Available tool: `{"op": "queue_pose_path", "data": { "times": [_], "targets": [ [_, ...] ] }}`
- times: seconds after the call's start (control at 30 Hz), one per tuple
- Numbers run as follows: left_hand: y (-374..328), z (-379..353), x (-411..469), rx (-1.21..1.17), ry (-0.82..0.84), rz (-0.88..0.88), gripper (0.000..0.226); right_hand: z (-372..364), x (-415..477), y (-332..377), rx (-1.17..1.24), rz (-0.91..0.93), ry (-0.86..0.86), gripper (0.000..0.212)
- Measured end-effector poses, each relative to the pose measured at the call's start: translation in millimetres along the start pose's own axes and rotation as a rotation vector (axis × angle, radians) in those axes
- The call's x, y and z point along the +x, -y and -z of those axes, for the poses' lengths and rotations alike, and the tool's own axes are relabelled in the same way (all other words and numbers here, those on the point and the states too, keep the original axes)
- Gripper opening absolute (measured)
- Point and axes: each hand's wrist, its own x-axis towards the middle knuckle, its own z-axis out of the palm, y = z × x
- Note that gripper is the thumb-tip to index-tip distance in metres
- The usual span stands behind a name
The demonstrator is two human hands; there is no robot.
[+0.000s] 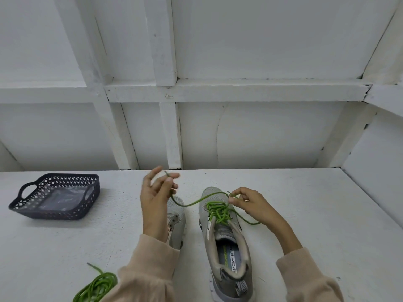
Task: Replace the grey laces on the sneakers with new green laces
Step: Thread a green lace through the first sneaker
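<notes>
Hiding half a sneaker [178, 211]: left hand [155, 192] pinching lace [192, 204]

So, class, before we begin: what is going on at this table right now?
A person is lacing one sneaker with a green lace. The lace is threaded through the eyelets, and the left hand and the right hand each pinch one free end. The other sneaker sits beside it, partly behind the left arm, with no lace visible. A second green lace lies coiled nearby, and a dark basket stands at the left.
</notes>
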Motion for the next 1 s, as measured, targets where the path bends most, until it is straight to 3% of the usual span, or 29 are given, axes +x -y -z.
{"op": "queue_pose_path", "data": {
  "times": [0.13,0.3,0.63,1.0],
  "targets": [
    [8.7,6.8,-8.9,0.387,0.375,0.052,0.018,9.6,-23.2,12.1,0.214,0.041,0.040,0.011],
    [23.9,20.4,-13.7,0.762,0.622,0.118,0.020,18.6,-48.5,11.8,0.257,0.047,0.133,0.011],
    [24.0,21.2,-14.5,0.893,0.729,0.151,0.019,20.5,-63.7,4.1,0.148,0.030,0.129,0.001],
    [23.3,22.1,-14.8,0.957,0.796,0.117,0.015,22.4,-68.0,7.7,0.023,0.053,0.129,0.012]
  ]
}}
